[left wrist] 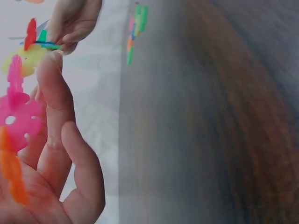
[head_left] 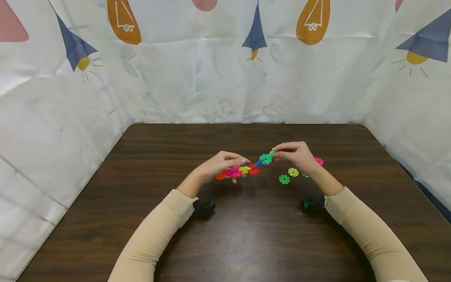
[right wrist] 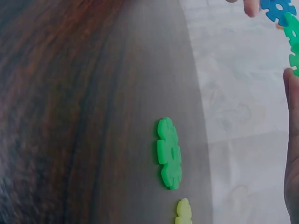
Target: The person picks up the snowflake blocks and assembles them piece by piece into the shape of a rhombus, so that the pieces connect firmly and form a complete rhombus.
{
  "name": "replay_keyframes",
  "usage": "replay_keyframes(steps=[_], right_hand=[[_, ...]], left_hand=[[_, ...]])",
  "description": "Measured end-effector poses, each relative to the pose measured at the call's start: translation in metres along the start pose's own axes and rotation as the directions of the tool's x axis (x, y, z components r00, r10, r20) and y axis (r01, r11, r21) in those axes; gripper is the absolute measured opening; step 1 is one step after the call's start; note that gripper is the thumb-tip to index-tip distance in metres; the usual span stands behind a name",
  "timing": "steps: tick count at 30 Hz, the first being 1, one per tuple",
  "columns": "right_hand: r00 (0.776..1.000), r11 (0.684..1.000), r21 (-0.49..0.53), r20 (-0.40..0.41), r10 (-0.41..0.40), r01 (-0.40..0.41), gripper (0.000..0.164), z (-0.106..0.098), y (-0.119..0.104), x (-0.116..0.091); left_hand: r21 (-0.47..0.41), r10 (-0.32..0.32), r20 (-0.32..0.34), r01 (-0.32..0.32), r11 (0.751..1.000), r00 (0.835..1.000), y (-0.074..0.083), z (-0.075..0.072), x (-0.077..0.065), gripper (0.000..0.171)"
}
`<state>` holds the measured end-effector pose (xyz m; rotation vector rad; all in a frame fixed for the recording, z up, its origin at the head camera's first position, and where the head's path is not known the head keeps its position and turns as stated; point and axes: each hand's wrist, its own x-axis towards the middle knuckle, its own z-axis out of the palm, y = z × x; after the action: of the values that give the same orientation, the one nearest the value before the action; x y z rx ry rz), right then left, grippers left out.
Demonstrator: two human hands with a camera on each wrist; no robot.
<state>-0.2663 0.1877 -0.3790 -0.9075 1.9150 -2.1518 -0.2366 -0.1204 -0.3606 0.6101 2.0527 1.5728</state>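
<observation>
A chain of linked flower-shaped plastic discs [head_left: 253,169] runs between the two hands above the table, in orange, pink, yellow, red, blue and green. My left hand [head_left: 222,163] holds its orange-and-pink end. In the left wrist view, a pink disc [left wrist: 21,119] and an orange disc [left wrist: 11,170] lie in front of the palm, with a fingertip right at the yellow disc [left wrist: 28,60]. The thumb and fingers of my right hand [head_left: 297,156] pinch the light green disc [head_left: 272,153] at the other end, beside a teal-green disc [head_left: 266,158].
Loose discs lie on the brown table [head_left: 246,243] near the right forearm: a green one [head_left: 284,179], a yellow one [head_left: 293,172], a pink one [head_left: 319,161] and a partly hidden green one. Black objects [head_left: 203,208] show beneath both forearms. A patterned white curtain [head_left: 218,86] hangs behind the table.
</observation>
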Motion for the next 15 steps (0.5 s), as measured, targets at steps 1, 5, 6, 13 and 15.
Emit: replay_keyframes(steps=[1, 5, 6, 13, 15], right_hand=[[1.0, 1.0, 0.0, -0.003, -0.01, 0.01, 0.029, -0.001, 0.0, 0.0], [0.999, 0.999, -0.007, -0.018, -0.036, 0.036, 0.029, -0.005, 0.0, -0.001], [0.999, 0.999, -0.011, -0.025, -0.036, 0.036, 0.029, -0.006, 0.0, -0.001], [0.997, 0.999, -0.034, -0.075, -0.013, 0.011, 0.031, -0.012, 0.001, -0.003], [0.996, 0.999, -0.039, -0.086, -0.01, 0.007, 0.032, -0.013, 0.002, -0.004]], left_hand=[[-0.047, -0.019, -0.008, 0.018, 0.999, 1.0, 0.0, -0.002, 0.0, 0.041], [-0.203, -0.115, -0.079, 0.097, 0.974, 0.99, 0.0, -0.008, -0.001, 0.048], [-0.248, -0.14, -0.098, 0.112, 0.962, 0.985, 0.0, -0.009, -0.001, 0.049], [-0.585, -0.2, -0.191, 0.052, 0.809, 0.961, -0.004, -0.007, 0.001, 0.042], [-0.666, -0.191, -0.204, 0.007, 0.746, 0.96, -0.005, -0.006, 0.002, 0.039]])
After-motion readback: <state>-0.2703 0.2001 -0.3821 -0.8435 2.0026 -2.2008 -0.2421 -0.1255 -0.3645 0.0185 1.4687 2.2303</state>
